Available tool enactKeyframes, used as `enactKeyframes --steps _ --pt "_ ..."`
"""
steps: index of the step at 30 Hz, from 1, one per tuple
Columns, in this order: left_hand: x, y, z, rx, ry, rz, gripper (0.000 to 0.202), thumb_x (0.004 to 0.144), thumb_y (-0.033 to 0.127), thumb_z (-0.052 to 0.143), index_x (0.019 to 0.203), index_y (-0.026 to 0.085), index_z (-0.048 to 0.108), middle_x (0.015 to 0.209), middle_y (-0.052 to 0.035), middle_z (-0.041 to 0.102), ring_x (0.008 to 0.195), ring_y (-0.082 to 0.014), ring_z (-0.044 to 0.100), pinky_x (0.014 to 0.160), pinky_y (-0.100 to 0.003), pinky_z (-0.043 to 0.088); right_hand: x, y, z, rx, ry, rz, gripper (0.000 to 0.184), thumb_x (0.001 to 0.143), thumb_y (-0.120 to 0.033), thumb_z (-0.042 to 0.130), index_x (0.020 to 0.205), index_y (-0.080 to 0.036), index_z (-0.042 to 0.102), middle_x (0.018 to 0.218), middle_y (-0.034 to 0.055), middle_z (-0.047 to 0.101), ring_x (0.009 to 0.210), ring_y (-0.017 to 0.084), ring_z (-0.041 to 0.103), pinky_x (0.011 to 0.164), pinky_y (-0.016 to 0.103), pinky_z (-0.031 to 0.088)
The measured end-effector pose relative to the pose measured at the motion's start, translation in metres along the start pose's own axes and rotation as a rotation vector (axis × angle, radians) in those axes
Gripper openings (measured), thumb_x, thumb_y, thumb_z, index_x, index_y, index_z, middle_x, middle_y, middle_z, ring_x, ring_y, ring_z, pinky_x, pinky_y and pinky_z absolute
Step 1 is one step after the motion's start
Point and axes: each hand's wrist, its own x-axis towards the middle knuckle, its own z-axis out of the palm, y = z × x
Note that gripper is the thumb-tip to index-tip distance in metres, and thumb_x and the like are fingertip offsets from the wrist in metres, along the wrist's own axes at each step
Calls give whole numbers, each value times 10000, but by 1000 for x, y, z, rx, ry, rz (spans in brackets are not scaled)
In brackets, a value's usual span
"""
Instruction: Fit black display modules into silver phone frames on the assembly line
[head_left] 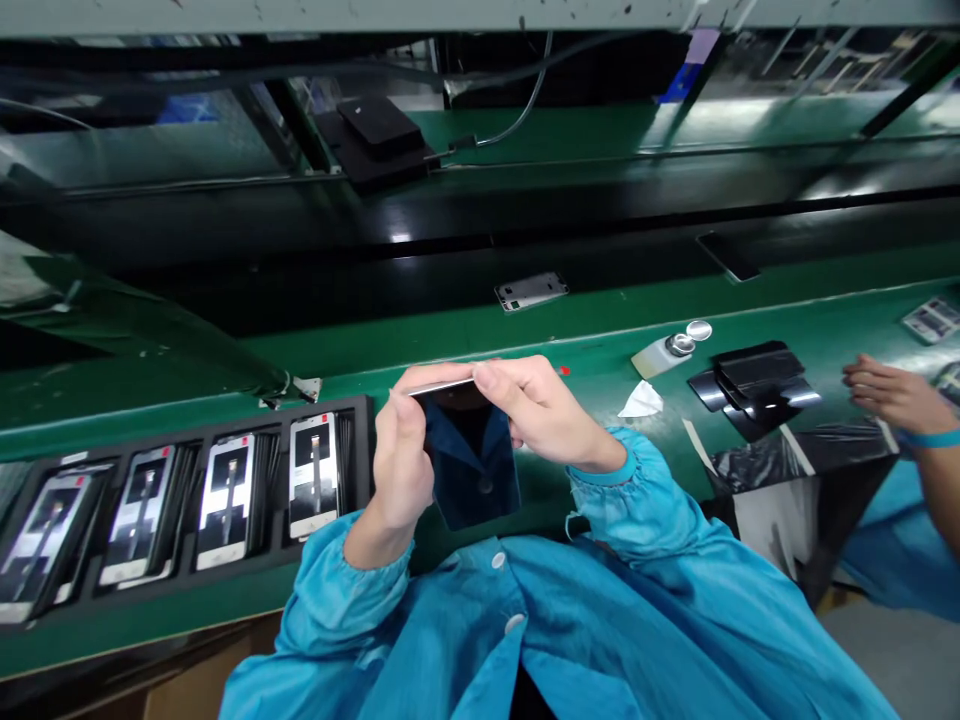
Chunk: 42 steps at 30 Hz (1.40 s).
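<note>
I hold a dark phone [474, 460] upright in front of my chest, its glossy screen mirroring my blue smock. My left hand [401, 455] is wrapped round its left edge, thumb on the top corner. My right hand [540, 410] grips its top right edge with curled fingers. Both sleeves are blue with elastic cuffs. The phone hovers above the green workbench [600, 350].
A black tray [187, 500] at the left holds several phone bodies standing in slots. A white phone frame [531, 291] lies on the black conveyor belt [375, 250]. A small bottle [664, 352], a white wipe [641, 400] and stacked black films [757, 380] sit at the right, near another person's hand [896, 395].
</note>
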Motion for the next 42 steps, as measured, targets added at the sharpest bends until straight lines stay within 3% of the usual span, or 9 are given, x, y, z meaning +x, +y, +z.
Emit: enactKeyframes --steps 3,8,13,20,25,29,34,39,42 --pt "3 4 3 66 45 19 560 1093 699 627 1068 194 867 1043 -87 846 993 -221 828 922 -311 680 0 4 2 14 43 11 705 1087 -797 558 1136 -171 878 944 57 797 823 198 712 771 330 656" --pt "7 22 0 -130 179 -80 549 1021 743 712 1114 212 815 973 -71 860 828 -230 847 730 -321 713 -28 20 3 -15 -2 13 811 1047 -892 504 1391 -187 707 1118 104 767 954 229 720 788 333 621" --pt "2 51 -1 -350 196 -170 477 1036 708 709 1186 256 739 929 -69 869 702 -290 848 640 -428 739 -70 31 4 -351 -218 -174 508 1219 -562 409 848 -232 519 756 -5 550 677 159 519 660 290 446" --pt "-10 69 7 -401 163 -109 433 1041 669 719 1181 265 790 954 -54 881 751 -294 869 667 -414 751 -77 37 3 -401 -334 -439 406 1234 -395 362 862 -263 457 740 -16 502 654 172 444 617 303 385" --pt "-19 72 4 -417 250 -159 373 1094 626 669 1196 280 760 1011 -43 876 786 -296 871 697 -456 749 -80 38 0 -437 -430 -437 479 1234 -456 361 829 -254 517 718 -3 519 639 183 444 593 326 400" --pt "-21 74 5 -419 353 -248 407 1139 638 561 1266 292 735 1053 -62 861 843 -308 869 740 -482 738 -81 36 -3 -407 -418 -444 481 1243 -436 367 819 -254 504 700 -17 526 610 160 451 581 299 389" --pt "-9 70 18 -381 367 -239 458 1152 648 510 1155 251 740 1064 -77 852 826 -275 855 746 -436 731 -84 54 0 -430 -341 -416 500 1226 -440 411 761 -262 461 626 -45 470 541 131 425 561 285 358" --pt "7 55 29 -386 391 -131 416 1163 638 501 1146 274 702 1094 -36 841 863 -219 838 795 -366 713 -84 80 15 -475 -119 -371 519 1178 -492 515 723 -249 576 656 4 603 640 167 589 660 311 511" --pt "15 44 31 -365 411 -109 390 1154 628 540 1130 280 714 1128 -30 828 922 -231 839 833 -370 709 -80 87 18 -440 -119 -257 591 1181 -514 502 664 -244 599 643 19 624 670 179 633 742 340 572"
